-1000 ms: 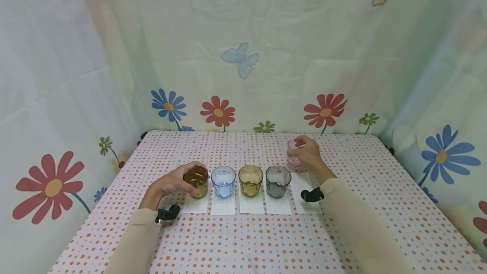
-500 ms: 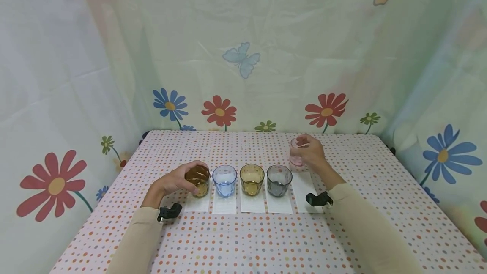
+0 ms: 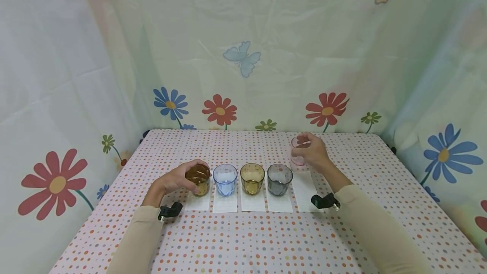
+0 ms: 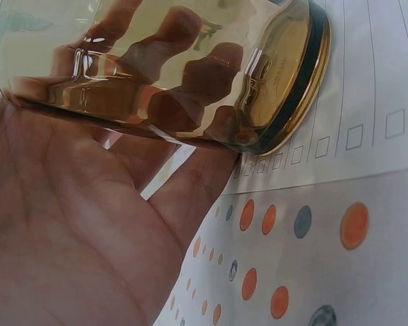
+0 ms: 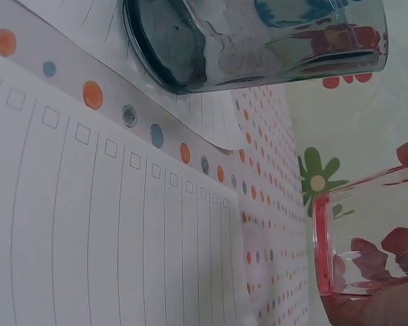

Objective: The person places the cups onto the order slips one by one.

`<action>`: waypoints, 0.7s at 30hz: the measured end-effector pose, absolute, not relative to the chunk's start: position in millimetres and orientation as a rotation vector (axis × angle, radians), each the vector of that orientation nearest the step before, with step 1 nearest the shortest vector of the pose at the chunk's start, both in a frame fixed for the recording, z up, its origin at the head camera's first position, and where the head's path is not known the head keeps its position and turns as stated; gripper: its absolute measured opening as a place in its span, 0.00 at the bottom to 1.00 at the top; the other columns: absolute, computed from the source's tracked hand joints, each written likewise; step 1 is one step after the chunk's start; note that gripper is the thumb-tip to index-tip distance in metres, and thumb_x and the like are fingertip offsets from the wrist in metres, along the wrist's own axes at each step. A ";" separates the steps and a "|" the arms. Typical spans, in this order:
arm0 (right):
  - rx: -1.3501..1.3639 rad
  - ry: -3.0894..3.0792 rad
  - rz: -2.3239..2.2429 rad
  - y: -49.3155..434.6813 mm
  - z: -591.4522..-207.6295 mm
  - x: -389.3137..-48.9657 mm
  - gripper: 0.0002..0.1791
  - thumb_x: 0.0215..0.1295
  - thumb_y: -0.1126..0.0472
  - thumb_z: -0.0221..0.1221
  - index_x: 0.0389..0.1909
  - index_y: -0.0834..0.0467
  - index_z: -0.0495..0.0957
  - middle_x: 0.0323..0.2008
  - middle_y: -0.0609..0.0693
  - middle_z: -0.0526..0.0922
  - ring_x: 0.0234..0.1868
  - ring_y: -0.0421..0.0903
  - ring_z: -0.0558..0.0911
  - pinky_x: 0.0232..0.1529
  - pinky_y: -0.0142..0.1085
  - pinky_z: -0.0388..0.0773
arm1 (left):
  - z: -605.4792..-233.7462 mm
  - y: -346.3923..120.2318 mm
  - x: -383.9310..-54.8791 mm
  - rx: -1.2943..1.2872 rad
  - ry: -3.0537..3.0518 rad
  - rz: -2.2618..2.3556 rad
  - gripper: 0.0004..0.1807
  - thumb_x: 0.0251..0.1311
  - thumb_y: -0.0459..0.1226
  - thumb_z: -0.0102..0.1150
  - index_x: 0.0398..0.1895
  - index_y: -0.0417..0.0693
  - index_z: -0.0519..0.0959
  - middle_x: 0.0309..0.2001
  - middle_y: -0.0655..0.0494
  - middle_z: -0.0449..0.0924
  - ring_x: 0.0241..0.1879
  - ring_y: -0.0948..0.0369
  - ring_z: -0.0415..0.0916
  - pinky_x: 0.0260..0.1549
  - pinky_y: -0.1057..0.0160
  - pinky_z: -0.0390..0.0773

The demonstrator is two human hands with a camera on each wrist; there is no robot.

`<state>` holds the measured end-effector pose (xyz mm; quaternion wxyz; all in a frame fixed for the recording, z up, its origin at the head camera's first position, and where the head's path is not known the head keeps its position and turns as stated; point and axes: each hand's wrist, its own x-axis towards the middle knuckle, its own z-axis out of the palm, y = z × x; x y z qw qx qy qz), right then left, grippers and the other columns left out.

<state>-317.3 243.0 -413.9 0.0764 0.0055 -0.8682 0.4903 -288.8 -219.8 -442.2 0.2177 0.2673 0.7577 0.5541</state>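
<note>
My left hand (image 3: pixel 179 177) is wrapped round an amber drinking glass (image 3: pixel 202 187) on the leftmost paper sheet. In the left wrist view, fingers show through the wall of this amber glass (image 4: pixel 143 61), whose base is close to the lined sheet. Farther back on the right, my right hand (image 3: pixel 313 151) grips a clear pink glass (image 3: pixel 298 159) beyond the far end of the rightmost sheet. Fingers and thumb lie on either side of the pink glass (image 5: pixel 374 238) in the right wrist view; its upper part is cut off by the frame.
Between my hands stand a blue glass (image 3: pixel 225 183), a yellowish glass (image 3: pixel 252 181) and a grey glass (image 3: pixel 279 183), each on its own sheet. The rightmost sheet (image 3: pixel 306 193) carries no glass. A dotted cloth (image 3: pixel 243 240) covers the table; a flowered curtain (image 3: pixel 182 54) hangs behind.
My right hand and the pink glass have shifted slightly right and away, and the right forearm has swung rightward. The left hand keeps its hold on the amber glass. The head view moved slightly.
</note>
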 end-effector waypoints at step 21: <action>0.183 -2.620 1.465 247.5 -401.8 -290.8 0.30 0.52 0.67 0.68 0.59 0.64 0.73 0.52 0.61 0.78 0.51 0.57 0.79 0.42 0.37 0.79 | -441.4 -220.1 -288.9 0.712 2.081 1.561 0.43 0.43 0.30 0.73 0.67 0.39 0.67 0.63 0.39 0.74 0.62 0.45 0.71 0.62 0.47 0.73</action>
